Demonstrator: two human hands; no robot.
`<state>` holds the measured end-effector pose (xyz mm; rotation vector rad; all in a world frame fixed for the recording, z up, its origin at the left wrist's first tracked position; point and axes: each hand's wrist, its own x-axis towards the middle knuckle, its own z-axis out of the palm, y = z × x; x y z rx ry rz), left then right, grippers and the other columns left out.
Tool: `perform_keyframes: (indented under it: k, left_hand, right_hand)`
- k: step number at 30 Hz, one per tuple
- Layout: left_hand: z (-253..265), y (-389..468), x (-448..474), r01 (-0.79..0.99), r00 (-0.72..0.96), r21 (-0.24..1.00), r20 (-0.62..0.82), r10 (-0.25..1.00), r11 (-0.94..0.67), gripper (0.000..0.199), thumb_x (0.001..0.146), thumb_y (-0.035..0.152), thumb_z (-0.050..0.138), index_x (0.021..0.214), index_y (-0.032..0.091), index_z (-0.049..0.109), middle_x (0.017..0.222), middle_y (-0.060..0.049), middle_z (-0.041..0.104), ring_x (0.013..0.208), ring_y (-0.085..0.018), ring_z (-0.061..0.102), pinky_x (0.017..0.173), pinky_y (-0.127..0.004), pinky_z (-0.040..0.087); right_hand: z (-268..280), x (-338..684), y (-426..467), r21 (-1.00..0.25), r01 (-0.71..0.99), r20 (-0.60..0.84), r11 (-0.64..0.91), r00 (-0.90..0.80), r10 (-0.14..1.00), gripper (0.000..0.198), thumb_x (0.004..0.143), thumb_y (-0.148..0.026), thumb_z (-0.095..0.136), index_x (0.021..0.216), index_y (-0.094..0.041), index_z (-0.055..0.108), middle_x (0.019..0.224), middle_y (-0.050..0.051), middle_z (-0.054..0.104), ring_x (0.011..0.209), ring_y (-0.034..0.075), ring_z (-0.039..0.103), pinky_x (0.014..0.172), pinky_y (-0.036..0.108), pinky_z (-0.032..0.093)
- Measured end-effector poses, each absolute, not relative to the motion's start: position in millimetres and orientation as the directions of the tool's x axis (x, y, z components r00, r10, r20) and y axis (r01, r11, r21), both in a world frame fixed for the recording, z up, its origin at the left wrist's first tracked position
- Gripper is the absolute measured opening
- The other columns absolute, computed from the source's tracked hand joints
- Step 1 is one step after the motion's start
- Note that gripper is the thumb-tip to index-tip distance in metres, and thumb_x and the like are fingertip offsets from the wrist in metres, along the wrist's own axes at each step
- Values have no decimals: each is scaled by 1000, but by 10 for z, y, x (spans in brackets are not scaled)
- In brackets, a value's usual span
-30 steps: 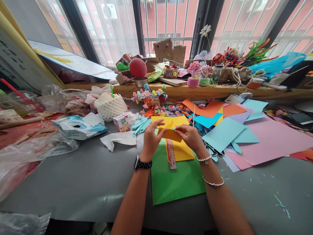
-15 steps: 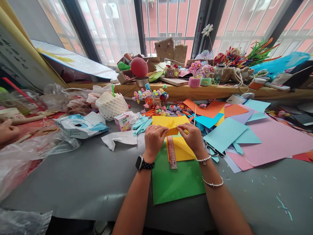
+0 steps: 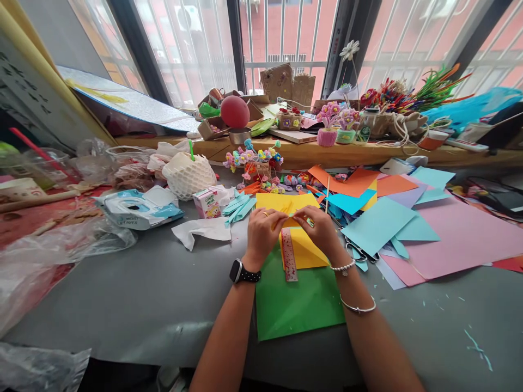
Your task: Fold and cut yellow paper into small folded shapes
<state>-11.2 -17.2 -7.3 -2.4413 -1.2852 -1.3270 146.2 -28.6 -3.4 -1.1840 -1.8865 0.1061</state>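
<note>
My left hand (image 3: pixel 263 234) and my right hand (image 3: pixel 321 233) are close together over the middle of the table, both pinching a small piece of yellow paper (image 3: pixel 291 218). Fingers cover most of that piece. Beneath and behind it lie yellow sheets (image 3: pixel 269 200), with thin yellow strips on the farther one. A patterned pinkish ruler (image 3: pixel 289 261) lies just below my hands on the nearer yellow sheet. Under everything is a large green sheet (image 3: pixel 300 307) flat on the grey table. Scissors (image 3: pixel 356 251) lie right of my right hand, partly under light blue paper (image 3: pixel 382 223).
Coloured sheets, including large pink paper (image 3: pixel 461 239), spread on the right. Light blue strips (image 3: pixel 241 207), a small box (image 3: pixel 207 202), a white tissue (image 3: pixel 204 231) and a wipes pack (image 3: pixel 137 207) sit left. Crafted flowers (image 3: pixel 253 158) stand behind; crumpled plastic (image 3: pixel 77 239) lies far left.
My fingertips have come closer together on the yellow paper, and less of it shows. Another person's hand at the far left edge has gone from view. The camera view has shifted slightly.
</note>
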Motion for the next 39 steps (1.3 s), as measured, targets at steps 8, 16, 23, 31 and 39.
perform_keyframes:
  k: [8, 16, 23, 31, 39]
  left_hand:
    - [-36, -157, -172, 742, 242, 299, 715, 656, -600, 14, 77, 26, 49, 75, 22, 61, 75, 2, 66, 73, -14, 58, 83, -32, 34]
    - [-54, -108, -281, 835, 124, 269, 758, 640, -481, 12, 76, 25, 49, 74, 20, 60, 71, -1, 64, 70, -16, 57, 79, -33, 36]
    - [-70, -109, -190, 749, 224, 242, 784, 579, -617, 22, 77, 29, 49, 95, 19, 57, 90, -5, 62, 86, -17, 53, 77, -31, 39]
    - [-104, -154, -150, 753, 314, 212, 716, 623, -623, 17, 79, 27, 45, 78, 20, 61, 73, -1, 64, 68, -14, 56, 68, -28, 38]
    - [-88, -161, -153, 754, 313, 199, 728, 610, -626, 16, 78, 25, 46, 78, 21, 62, 74, 0, 65, 68, -14, 56, 70, -29, 38]
  right_hand:
    - [-42, 1498, -272, -414, 795, 657, 442, -75, 750, 12, 77, -23, 49, 72, -18, 59, 72, 5, 62, 71, 19, 55, 65, 29, 41]
    - [-70, 1671, -240, -389, 852, 710, 350, 35, 704, 14, 77, -23, 48, 74, -17, 61, 75, 6, 63, 73, 20, 56, 65, 31, 41]
    - [-30, 1564, -283, -318, 800, 709, 509, -156, 688, 14, 78, -23, 48, 74, -19, 61, 74, 5, 63, 72, 18, 55, 66, 30, 40]
    - [-35, 1525, -294, -394, 763, 703, 512, -108, 703, 14, 77, -24, 50, 75, -18, 63, 74, 4, 64, 72, 18, 56, 67, 29, 42]
    - [-28, 1632, -263, -505, 710, 754, 490, 87, 651, 17, 78, -27, 48, 82, -19, 62, 80, 5, 64, 78, 17, 56, 72, 30, 43]
